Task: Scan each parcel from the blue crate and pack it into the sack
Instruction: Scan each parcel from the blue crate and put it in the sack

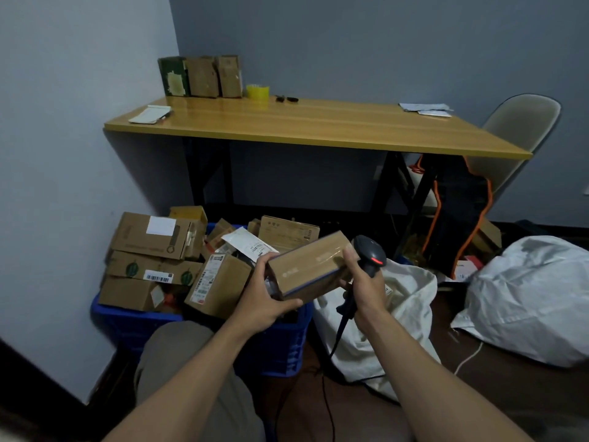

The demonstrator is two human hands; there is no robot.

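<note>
Parcel (pixel 307 266) clamped in left hand (pixel 264 298), long axis running toward right hand (pixel 366 282); right hand grips scanner (pixel 369 253); sack (pixel 382 314) just beneath.

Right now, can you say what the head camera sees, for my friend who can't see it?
A person's left hand holds a cardboard parcel while the right hand grips a black scanner beside it. A blue crate heaped with boxes sits below left, a white sack right, a wooden table behind.
</note>
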